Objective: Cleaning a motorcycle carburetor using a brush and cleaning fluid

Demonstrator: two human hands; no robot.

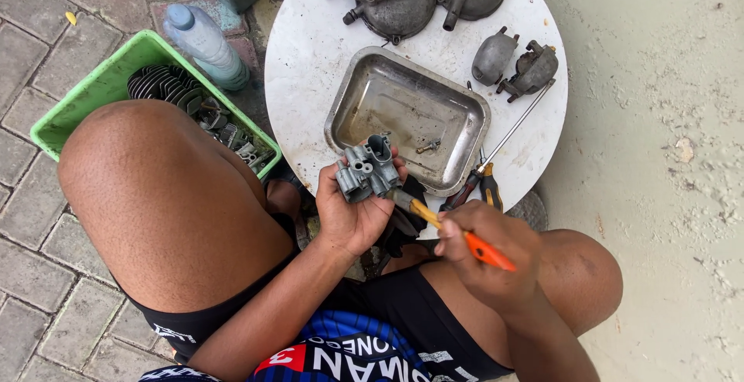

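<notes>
Left hand (353,215) fingers wrapped around a grey metal carburetor body (366,171), just off the tabletop's (302,64) near edge, by the steel tray (387,99). Right hand (488,254) fingers closed on an orange-handled brush (457,235). Body looks heavy, rigid, likely oily; grip the flat sides.

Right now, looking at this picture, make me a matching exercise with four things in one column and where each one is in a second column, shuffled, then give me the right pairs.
Things:
1. carburetor body
2. orange-handled brush
3. plastic bottle
4. long screwdriver

Places:
A. lying on the paving beside the green crate
B. held in the right hand
C. held in the left hand
D. lying on the round white table, next to the metal tray

Pairs: 1-C, 2-B, 3-A, 4-D
</notes>
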